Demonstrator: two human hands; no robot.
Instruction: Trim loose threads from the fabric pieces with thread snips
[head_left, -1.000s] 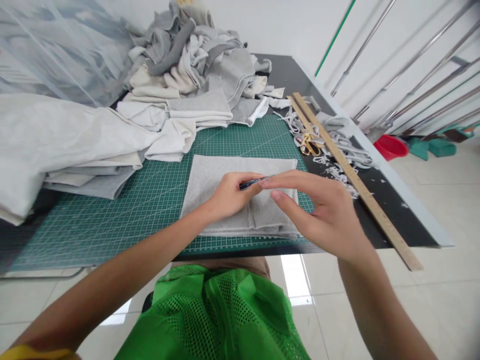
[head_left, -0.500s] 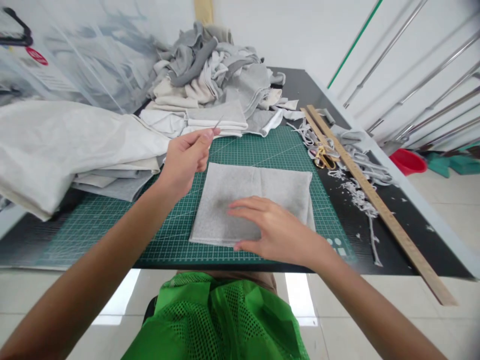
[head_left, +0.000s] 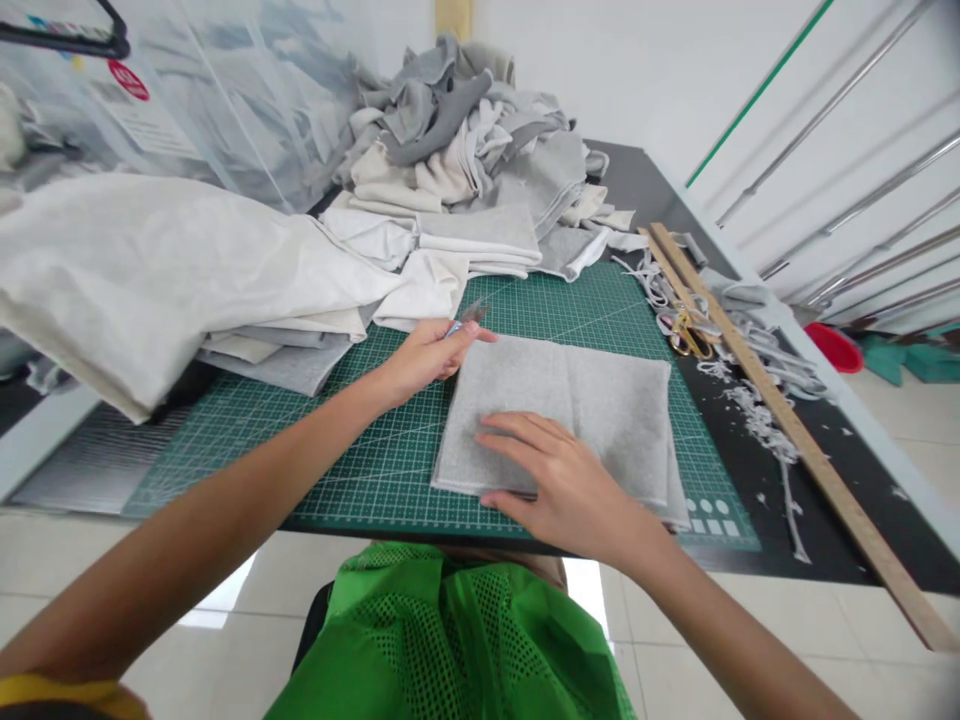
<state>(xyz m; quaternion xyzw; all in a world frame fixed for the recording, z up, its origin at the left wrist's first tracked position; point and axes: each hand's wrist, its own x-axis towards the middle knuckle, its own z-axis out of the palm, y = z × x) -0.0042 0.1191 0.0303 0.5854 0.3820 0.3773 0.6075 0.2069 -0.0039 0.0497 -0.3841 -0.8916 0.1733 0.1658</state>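
Note:
A folded grey cloth lies on the green cutting mat in front of me. My left hand is at the cloth's far left corner, closed around small thread snips. Their metal blades point away from me, and most of the bluish handle is hidden by the fingers. Over the cloth's near left half is my right hand, palm down with its fingers apart and nothing held. The fingertips are at the fabric; I cannot tell how firmly they touch it.
A large heap of grey and cream fabric stands at the back. White cloth drapes over folded pieces at left. On the right lie a long wooden ruler, gold-handled scissors and loose scraps.
My left hand has come down from above the mat to the cloth's far corner, turning the snips. My right hand stays over the cloth. The whole view has shifted a little.

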